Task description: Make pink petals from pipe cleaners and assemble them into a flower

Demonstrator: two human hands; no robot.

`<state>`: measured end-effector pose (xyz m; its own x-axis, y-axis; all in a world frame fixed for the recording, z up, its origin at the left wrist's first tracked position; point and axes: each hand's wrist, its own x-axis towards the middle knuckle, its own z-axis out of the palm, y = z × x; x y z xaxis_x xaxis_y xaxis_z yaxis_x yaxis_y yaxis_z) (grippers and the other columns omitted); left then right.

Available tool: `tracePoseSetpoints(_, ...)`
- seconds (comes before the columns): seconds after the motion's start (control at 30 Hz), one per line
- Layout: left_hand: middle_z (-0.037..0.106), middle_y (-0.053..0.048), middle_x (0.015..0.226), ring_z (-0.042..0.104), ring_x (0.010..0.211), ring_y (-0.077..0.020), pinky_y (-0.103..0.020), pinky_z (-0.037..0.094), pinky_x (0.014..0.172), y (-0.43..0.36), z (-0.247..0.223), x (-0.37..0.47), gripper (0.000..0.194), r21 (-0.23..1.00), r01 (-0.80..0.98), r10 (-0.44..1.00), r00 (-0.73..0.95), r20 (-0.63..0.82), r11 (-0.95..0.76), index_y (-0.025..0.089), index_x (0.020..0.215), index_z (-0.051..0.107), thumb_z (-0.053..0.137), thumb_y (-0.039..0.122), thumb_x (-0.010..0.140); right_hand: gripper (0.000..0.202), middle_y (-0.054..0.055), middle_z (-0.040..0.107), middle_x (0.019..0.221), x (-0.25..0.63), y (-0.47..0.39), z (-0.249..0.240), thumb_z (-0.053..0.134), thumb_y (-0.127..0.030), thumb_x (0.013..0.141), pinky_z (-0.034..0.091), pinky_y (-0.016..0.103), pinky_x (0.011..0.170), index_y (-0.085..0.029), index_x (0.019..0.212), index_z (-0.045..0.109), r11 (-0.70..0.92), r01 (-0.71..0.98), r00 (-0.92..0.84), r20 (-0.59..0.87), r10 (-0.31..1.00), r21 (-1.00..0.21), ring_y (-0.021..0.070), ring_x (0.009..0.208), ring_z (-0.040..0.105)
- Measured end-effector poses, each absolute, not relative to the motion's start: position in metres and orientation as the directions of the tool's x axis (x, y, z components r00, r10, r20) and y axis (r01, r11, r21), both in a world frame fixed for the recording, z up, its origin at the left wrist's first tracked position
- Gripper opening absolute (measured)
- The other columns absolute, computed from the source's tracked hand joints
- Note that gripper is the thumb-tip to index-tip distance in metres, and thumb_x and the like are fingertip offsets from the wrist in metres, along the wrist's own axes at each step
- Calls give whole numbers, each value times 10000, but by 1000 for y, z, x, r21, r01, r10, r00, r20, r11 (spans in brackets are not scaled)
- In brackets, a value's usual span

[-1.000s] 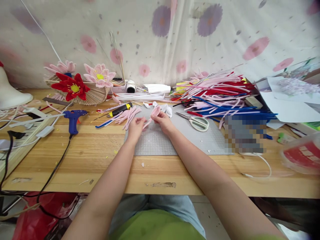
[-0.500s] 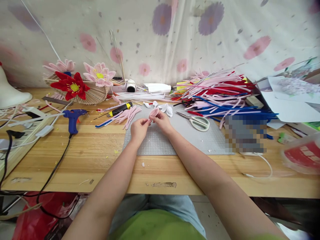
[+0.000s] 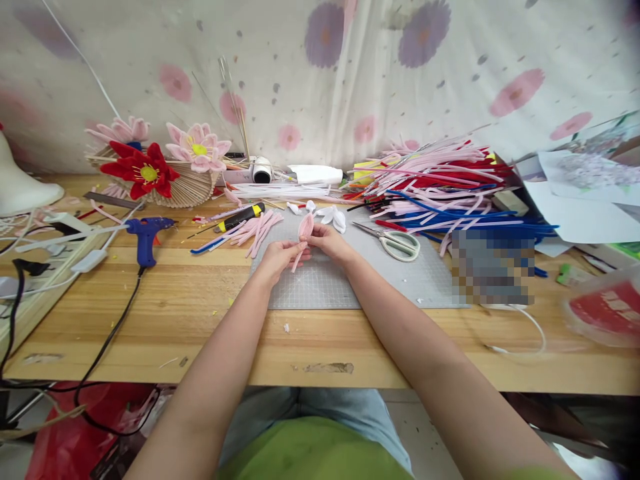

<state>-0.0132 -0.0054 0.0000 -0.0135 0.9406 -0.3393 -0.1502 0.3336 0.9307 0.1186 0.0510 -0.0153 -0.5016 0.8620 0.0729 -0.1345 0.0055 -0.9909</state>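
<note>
The petal [image 3: 307,227] has tipped more upright, left hand [image 3: 277,260] and right hand [image 3: 330,242] pinching it; I can't read the tub label [image 3: 607,309].

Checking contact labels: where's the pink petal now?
In the head view, the pink petal is just left of centre, held by the left hand and right hand over the grey mat, white petals just beyond.

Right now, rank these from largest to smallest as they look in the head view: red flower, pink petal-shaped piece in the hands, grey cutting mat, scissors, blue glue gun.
1. Grey cutting mat
2. Red flower
3. Scissors and blue glue gun: too alike to rank
4. Pink petal-shaped piece, partly hidden
</note>
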Motion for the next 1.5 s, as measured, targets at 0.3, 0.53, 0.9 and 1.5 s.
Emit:
tracePoseSetpoints(0.3, 648, -55, 589, 623, 527, -123, -219, 480, 543, -5, 0, -12, 137, 933, -80, 930, -81, -358, 352, 105, 631, 576, 699, 160, 655, 300, -28, 491, 577, 122, 57, -18, 623, -448, 653, 296, 236, 523, -153, 642, 567, 193, 51, -373, 160, 914, -980, 84, 546, 392)
tracePoseSetpoints(0.53, 667, -67, 665, 640, 601, -141, -247, 481, 605, -5, -3, -15, 116, 946, -54, 947, -16, -322, 320, 111, 678, 609, 670, 209, 685, 319, -32, 469, 545, 120, 57, -20, 596, -466, 674, 285, 231, 498, -154, 626, 551, 226, 129, -415, 154, 897, -965, 77, 514, 368)
tracePoseSetpoints(0.9, 612, -27, 565, 622, 695, -166, -264, 451, 706, -4, -13, -4, 166, 919, 384, 973, -229, 2, 89, 182, 583, 576, 633, 281, 703, 353, -5, 519, 502, 121, 56, -18, 578, -503, 700, 305, 242, 495, -165, 600, 568, 259, 311, -303, 163, 939, -914, 99, 479, 429)
tracePoseSetpoints(1.5, 604, -4, 525, 606, 499, -114, -232, 494, 567, -1, -6, -2, 118, 942, -161, 943, -109, -314, 295, 117, 637, 565, 589, 143, 750, 332, 29, 550, 644, 117, 52, -14, 519, -480, 756, 367, 302, 677, -196, 600, 589, 463, 160, -338, 393, 855, -872, 163, 678, 494)
